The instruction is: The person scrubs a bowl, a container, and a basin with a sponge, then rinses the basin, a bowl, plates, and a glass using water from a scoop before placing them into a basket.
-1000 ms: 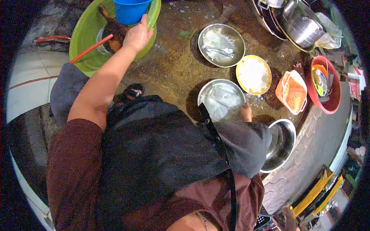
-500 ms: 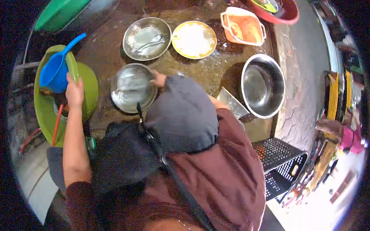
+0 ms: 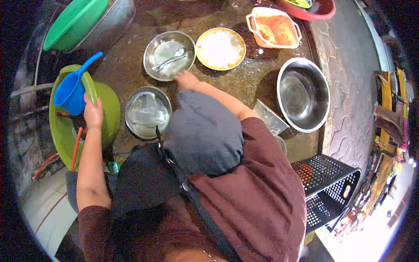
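My left hand [image 3: 93, 112] is closed on the rim of a green plastic tub [image 3: 107, 102], right beside a blue dipper [image 3: 71, 93] hung over that rim. Its fingertips are partly hidden. My right hand [image 3: 187, 80] reaches forward, with its fingers closed at the near rim of a metal bowl [image 3: 163, 46] holding a spoon [image 3: 170, 60] and cloudy liquid. Nearer to me lies another metal dish [image 3: 148, 112] with whitish, wet contents. A yellow-rimmed plate [image 3: 221, 49] with white residue or foam sits beside the bowl.
On the right stand a large steel basin [image 3: 303, 95] and a flat metal piece [image 3: 269, 117]. An orange-stained container [image 3: 274, 28] and a red tub [image 3: 312, 13] are farther back. A black crate [image 3: 331, 192] is at my right; a green basin [image 3: 74, 22] at back left.
My right hand has left the nearer metal dish and moved forward to the rim of the bowl with the spoon. My left hand stays on the tub rim. The view has shifted slightly.
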Action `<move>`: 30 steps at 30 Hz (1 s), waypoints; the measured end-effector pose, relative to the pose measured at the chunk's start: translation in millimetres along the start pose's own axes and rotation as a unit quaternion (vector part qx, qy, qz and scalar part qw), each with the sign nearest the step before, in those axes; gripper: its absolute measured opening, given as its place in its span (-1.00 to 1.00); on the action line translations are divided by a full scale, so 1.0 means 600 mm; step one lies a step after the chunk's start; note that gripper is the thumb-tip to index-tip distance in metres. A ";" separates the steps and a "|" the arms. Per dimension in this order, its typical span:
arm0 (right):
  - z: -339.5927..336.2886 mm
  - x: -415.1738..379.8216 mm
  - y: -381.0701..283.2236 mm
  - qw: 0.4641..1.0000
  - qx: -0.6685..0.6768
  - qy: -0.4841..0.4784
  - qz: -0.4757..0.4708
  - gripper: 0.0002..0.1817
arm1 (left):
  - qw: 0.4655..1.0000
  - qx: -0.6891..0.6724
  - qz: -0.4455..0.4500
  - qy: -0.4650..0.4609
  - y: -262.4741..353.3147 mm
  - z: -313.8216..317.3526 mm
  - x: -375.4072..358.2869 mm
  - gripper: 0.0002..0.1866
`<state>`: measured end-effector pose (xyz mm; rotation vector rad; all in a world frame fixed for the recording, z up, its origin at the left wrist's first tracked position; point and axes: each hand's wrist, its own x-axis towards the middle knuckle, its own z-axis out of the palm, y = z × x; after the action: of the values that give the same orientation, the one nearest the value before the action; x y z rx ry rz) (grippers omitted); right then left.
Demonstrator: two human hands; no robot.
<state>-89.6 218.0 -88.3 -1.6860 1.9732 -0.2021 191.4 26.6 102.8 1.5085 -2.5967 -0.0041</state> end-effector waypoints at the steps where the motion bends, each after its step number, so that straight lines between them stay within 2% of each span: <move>1: -0.006 -0.021 -0.012 0.997 0.078 0.000 -0.012 -0.56 | 1.000 0.003 0.000 0.001 0.006 -0.006 -0.003 -0.40; 2: -0.025 -0.031 -0.026 0.985 0.154 -0.083 -0.012 -0.61 | 1.000 0.006 0.003 0.001 0.011 -0.008 -0.006 -0.41; 4: -0.095 -0.123 -0.060 0.963 0.262 -0.045 0.050 -0.65 | 1.000 -0.005 0.027 0.011 0.006 -0.003 -0.001 -0.42; 6: -0.012 -0.133 0.009 0.979 0.096 0.181 -0.017 -0.74 | 0.999 0.014 -0.022 -0.035 0.017 -0.017 -0.005 -0.43; 7: -0.095 -0.220 -0.008 0.962 0.035 0.269 0.039 -0.79 | 0.999 0.013 -0.020 -0.035 0.016 -0.014 -0.004 -0.43; 8: -0.105 -0.261 0.012 0.932 0.008 0.340 0.126 -0.81 | 0.999 -0.005 -0.004 -0.033 0.007 -0.008 -0.003 -0.44; 9: -0.129 -0.312 0.030 0.898 0.096 0.356 0.239 -0.82 | 0.999 -0.021 0.007 -0.025 -0.002 -0.005 0.000 -0.44; 11: -0.119 -0.425 0.070 0.888 -0.072 0.330 0.313 -0.71 | 0.998 -0.027 0.049 0.014 -0.024 0.014 0.005 -0.40; 12: -0.090 -0.468 0.099 0.891 -0.085 0.286 0.341 -0.58 | 0.999 -0.035 0.017 -0.022 -0.046 0.033 0.015 -0.36; 13: -0.118 -0.493 0.070 0.878 -0.013 0.166 0.449 -0.53 | 0.997 -0.039 -0.014 -0.058 -0.066 0.051 0.025 -0.32; 14: -0.102 -0.519 0.069 0.874 0.016 0.085 0.477 -0.54 | 0.993 -0.058 -0.018 -0.102 -0.077 0.054 0.032 -0.29; 15: -0.074 -0.531 0.079 0.889 0.010 0.077 0.451 -0.63 | 0.989 -0.082 -0.031 -0.117 -0.065 0.035 0.026 -0.25; 16: 0.004 -0.543 0.147 0.895 0.142 0.122 0.405 -0.66 | 0.985 -0.105 -0.044 -0.131 -0.051 0.014 0.020 -0.22; 17: 0.013 -0.536 0.160 0.912 0.156 0.121 0.360 -0.68 | 0.985 -0.098 0.021 -0.142 -0.086 0.036 0.042 -0.20; 18: -0.013 -0.516 0.146 0.927 0.163 0.115 0.316 -0.70 | 0.979 -0.109 0.055 -0.165 -0.084 0.012 0.043 -0.20; 19: -0.042 -0.492 0.137 0.942 0.171 0.105 0.270 -0.72 | 0.958 -0.130 0.040 -0.252 -0.080 -0.029 0.046 -0.28; 20: -0.080 -0.466 0.118 0.954 0.175 0.095 0.225 -0.74 | 0.932 -0.149 0.097 -0.315 -0.141 0.014 0.081 -0.34; 22: -0.161 -0.409 0.073 0.975 0.165 0.074 0.129 -0.77 | 0.886 -0.154 0.006 -0.438 -0.128 -0.077 0.080 -0.35; 24: -0.240 -0.353 0.012 0.989 0.130 0.055 0.053 -0.80 | 0.884 -0.207 -0.027 -0.419 -0.159 -0.097 0.056 -0.36; 26: -0.320 -0.299 -0.067 0.995 0.082 0.054 0.014 -0.82 | 0.743 -0.362 -0.166 -0.537 -0.197 -0.094 0.036 -0.34; 27: -0.342 -0.263 -0.081 0.998 0.042 0.042 -0.028 -0.82 | 0.693 -0.443 -0.201 -0.531 -0.208 -0.092 0.018 -0.32; 28: -0.368 -0.231 -0.116 0.999 0.046 0.000 -0.009 -0.82 | 0.673 -0.483 -0.229 -0.512 -0.232 -0.061 0.014 -0.36; 30: -0.392 -0.173 -0.157 0.996 -0.074 0.000 -0.050 -0.83 | 0.587 -0.632 -0.254 -0.438 -0.261 -0.024 -0.006 -0.41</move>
<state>-112.3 244.7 183.1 -1.8798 1.9474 -0.0924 330.3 -47.2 105.5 1.4944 -1.3000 -2.4931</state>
